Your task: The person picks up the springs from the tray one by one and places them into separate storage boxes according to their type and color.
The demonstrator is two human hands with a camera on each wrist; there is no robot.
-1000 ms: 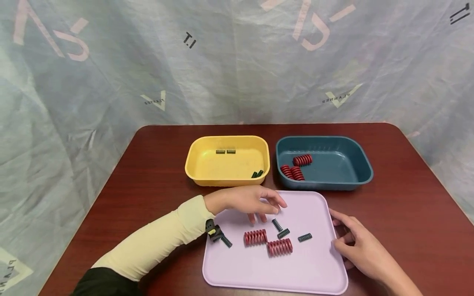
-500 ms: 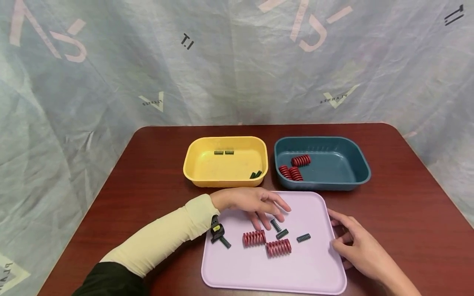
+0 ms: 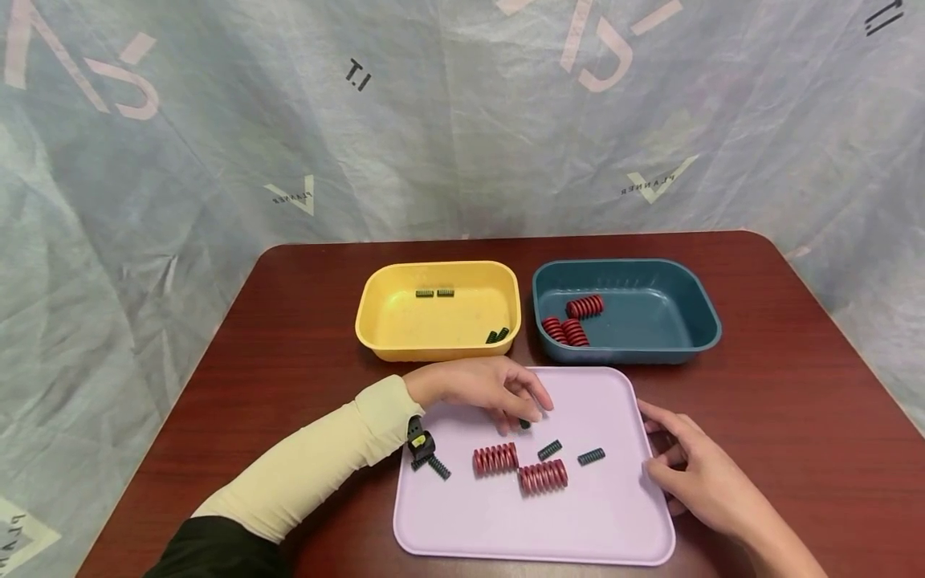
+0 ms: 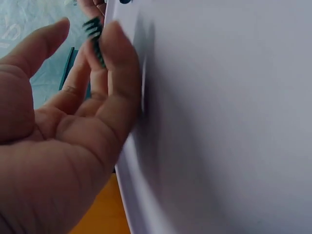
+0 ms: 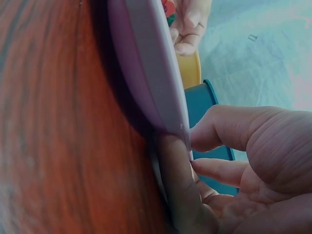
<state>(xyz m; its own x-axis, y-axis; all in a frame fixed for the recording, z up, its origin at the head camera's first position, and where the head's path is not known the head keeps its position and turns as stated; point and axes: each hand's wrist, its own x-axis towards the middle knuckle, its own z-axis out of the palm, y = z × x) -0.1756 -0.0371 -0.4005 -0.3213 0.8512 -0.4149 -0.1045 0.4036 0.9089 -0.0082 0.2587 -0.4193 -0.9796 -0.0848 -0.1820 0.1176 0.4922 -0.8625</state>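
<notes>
1. Over the lilac tray (image 3: 600,522) I see the left hand (image 3: 480,385), fingers angled down, a small green spring (image 3: 525,423) showing at the fingertips.
2. The right hand (image 3: 699,474) holds the tray's right edge, thumb on top.
3. Two thick red springs (image 3: 495,458) lie on the tray; one slim green spring (image 3: 550,449) is just behind the nearer one, another to its right, and two more by the black wrist device (image 3: 419,440) at the cream sleeve (image 3: 311,474).
4. Beyond, on the brown tabletop (image 3: 289,321), the yellow bin (image 3: 441,321) holds four green springs, the blue bin (image 3: 643,321) three red ones.
</notes>
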